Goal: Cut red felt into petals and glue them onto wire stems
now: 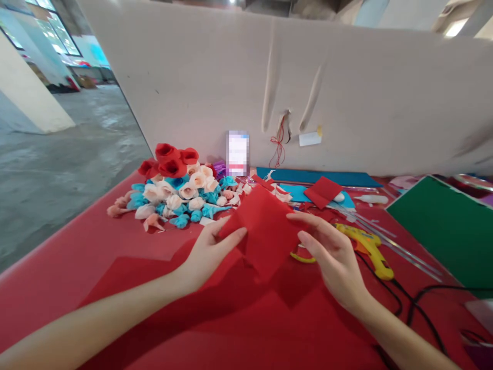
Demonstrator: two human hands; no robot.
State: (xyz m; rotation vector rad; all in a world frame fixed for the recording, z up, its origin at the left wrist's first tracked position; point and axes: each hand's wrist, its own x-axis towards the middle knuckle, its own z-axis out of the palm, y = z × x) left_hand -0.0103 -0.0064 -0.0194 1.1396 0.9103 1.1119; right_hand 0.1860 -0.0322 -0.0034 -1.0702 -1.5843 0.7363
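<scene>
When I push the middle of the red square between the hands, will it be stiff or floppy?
The red square will probably bend easily, since it looks thin as paper. It may not go quite limp, as its middle looks fairly flat between the left hand and right hand.

This looks like a craft workshop. Paper flowers [187,191] and a glue gun [365,244] lie on the table [77,267]; a grey floor [103,113] stretches beyond it.

Red sheet [265,234], yellow glue gun [367,243]
</scene>
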